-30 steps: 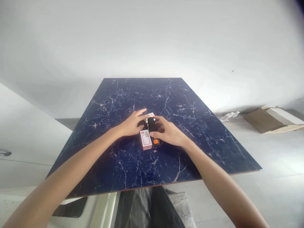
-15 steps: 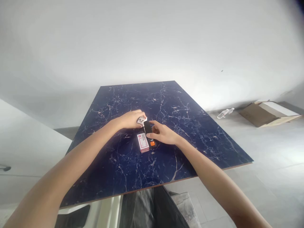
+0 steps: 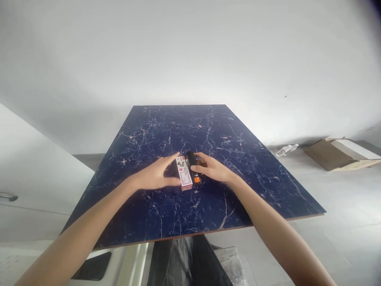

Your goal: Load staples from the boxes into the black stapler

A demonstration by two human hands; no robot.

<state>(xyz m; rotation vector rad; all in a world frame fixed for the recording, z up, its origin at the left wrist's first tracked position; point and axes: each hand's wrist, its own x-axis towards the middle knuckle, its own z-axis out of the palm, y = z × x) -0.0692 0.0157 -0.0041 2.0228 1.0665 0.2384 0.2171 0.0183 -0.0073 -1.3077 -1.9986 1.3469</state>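
— On the blue surface (image 3: 169, 214), what lies right of the left grip (image 3: 156, 172)?
— White box stack (image 3: 185, 173), long axis pointing away from the person, far end slightly left; that grip is spread open
— Right grip (image 3: 213, 167)?
— Thumb across the parallel black case (image 3: 191, 159); can't tell if it's clasped

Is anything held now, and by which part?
The right hand touches the black object across its far half; the left hand is at the left side of the white-and-red boxes. Whether either is gripped cannot be told.
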